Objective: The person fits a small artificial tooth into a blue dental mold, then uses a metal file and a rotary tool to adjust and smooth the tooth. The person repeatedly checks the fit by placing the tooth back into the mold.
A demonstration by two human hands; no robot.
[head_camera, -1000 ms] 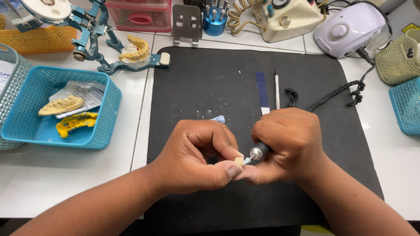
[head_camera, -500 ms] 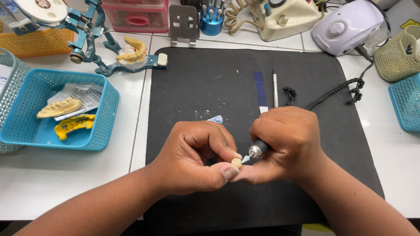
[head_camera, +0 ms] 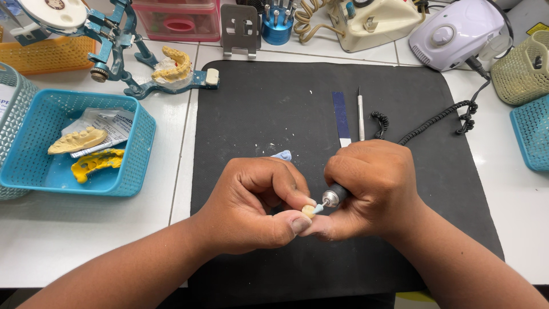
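Black mat (head_camera: 274, 114), handpiece (head_camera: 333, 197) (right-hand grip) touching tooth (head_camera: 308, 210)

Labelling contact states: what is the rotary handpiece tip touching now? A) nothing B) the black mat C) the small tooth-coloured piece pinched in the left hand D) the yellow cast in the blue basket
C: the right hand holds the handpiece with its tip against the small tooth-coloured piece pinched by the left hand, above the black mat.
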